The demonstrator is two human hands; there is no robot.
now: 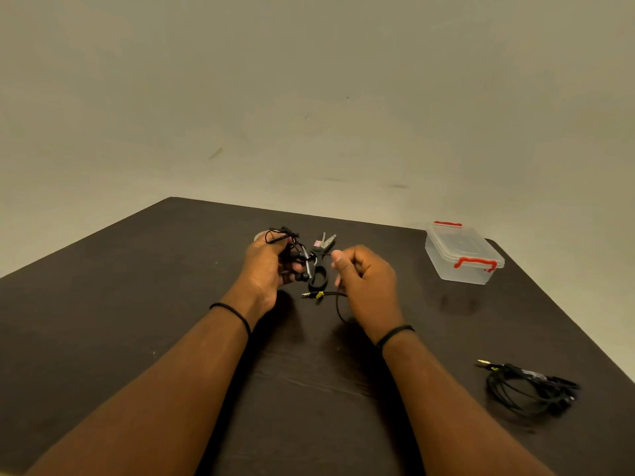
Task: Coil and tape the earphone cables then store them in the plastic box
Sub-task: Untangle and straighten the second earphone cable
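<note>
My left hand (266, 269) holds a black earphone cable (292, 250) looped around its fingers, with the earbuds hanging beside the palm. My right hand (364, 280) pinches the same cable near its free end; the cable curves down below the hand and its jack plug (311, 295) lies on the table. A second black earphone (531, 389) lies bundled at the right near the table's edge. The clear plastic box (464, 254) with red clips stands closed at the far right. Behind my left hand a roll of tape (260, 236) is partly hidden.
Scissors with black handles (319, 259) lie on the dark table (137, 304) between my hands, blades pointing away. The table's far edge meets a plain wall. Its right edge runs close to the box and the second earphone.
</note>
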